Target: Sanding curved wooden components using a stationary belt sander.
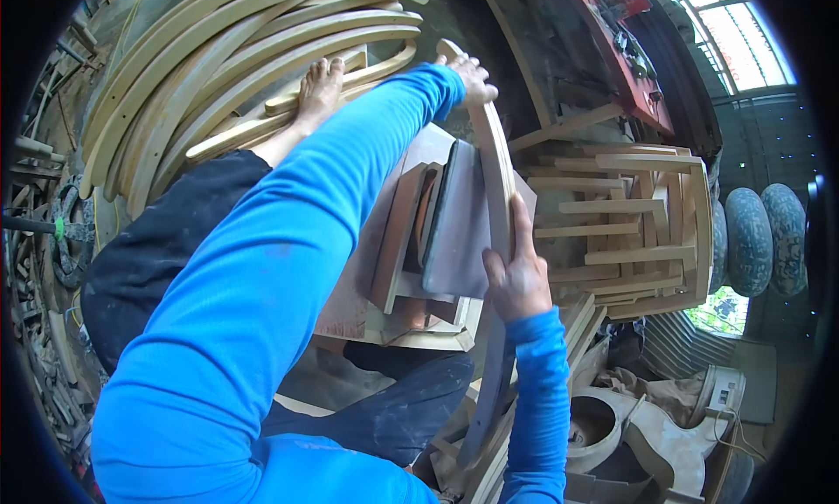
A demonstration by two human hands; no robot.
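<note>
A long, curved wooden slat (496, 159) stands on edge across the middle of the view. My left hand (468, 78) is closed around its far end. Lower down, my right hand (520, 277) grips the same slat, its index finger stretched along the wood and its thumb on the opposite side. Between the hands, the slat lies against a flat grey-brown belt-like surface (463, 220); whether it presses on it I cannot tell. That surface is part of a wooden stand (398, 242). My left sleeve hides part of the stand.
Curved wooden slats (236, 45) lie piled at the far left, beside my bare foot (321, 89). Stacked wooden frames (647, 207) stand on the right. A pale blower-like housing (603, 421) sits lower right. Red metalwork (620, 50) rises at the far right.
</note>
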